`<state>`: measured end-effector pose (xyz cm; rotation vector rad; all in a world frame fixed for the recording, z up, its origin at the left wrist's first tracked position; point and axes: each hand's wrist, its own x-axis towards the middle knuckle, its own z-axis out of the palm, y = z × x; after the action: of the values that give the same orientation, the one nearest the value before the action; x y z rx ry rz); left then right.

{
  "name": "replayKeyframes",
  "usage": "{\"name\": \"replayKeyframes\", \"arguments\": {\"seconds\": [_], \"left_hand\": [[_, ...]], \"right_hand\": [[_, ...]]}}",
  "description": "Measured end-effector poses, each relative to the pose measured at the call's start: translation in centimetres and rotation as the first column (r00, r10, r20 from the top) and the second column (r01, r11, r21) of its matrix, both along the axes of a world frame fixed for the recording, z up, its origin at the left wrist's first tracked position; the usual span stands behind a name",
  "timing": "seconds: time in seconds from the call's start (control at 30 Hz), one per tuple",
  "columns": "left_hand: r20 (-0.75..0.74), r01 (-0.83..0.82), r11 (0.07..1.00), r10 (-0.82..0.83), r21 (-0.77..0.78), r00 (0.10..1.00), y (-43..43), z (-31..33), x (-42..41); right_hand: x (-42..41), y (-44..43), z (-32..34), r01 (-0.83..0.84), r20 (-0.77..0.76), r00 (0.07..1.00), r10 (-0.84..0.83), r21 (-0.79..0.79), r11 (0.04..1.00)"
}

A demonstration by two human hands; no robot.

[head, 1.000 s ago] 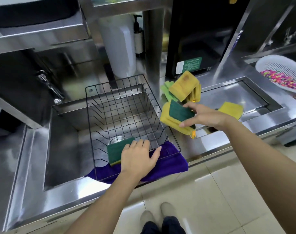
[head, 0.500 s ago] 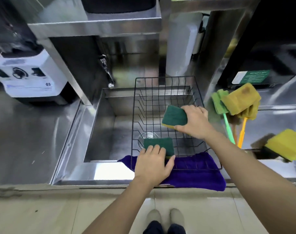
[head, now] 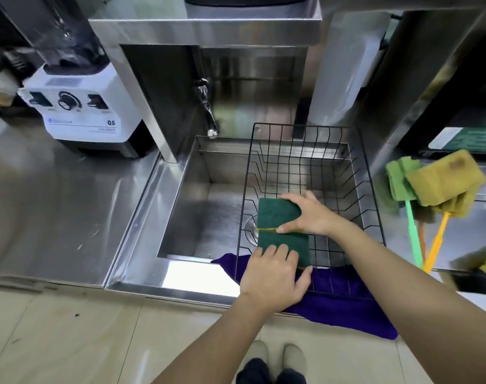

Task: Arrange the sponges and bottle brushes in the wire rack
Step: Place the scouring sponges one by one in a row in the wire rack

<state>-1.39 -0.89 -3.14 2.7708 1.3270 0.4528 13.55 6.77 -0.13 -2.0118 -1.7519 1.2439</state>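
The right hand (head: 309,216) grips a green sponge (head: 278,212) inside the wire rack (head: 305,173). Just nearer the person, the left hand (head: 273,278) lies spread on a second sponge (head: 287,241), apparently pressing rather than gripping it. Bottle brushes (head: 436,187) lie right of both.

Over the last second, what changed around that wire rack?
The right hand carried a second sponge from the counter into the wire rack and lowered it against the first sponge. The left hand stayed on the first sponge; the bottle brushes stayed on the counter.
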Motion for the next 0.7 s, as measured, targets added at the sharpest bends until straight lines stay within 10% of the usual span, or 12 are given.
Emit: {"name": "replayKeyframes", "arguments": {"seconds": [0.7], "left_hand": [[-0.030,0.010,1.000,-0.010,-0.019,1.000,0.0,0.0,0.0]], "right_hand": [[-0.1,-0.6,-1.2,0.051,0.126,0.991,-0.040,-0.083,0.995]]}}
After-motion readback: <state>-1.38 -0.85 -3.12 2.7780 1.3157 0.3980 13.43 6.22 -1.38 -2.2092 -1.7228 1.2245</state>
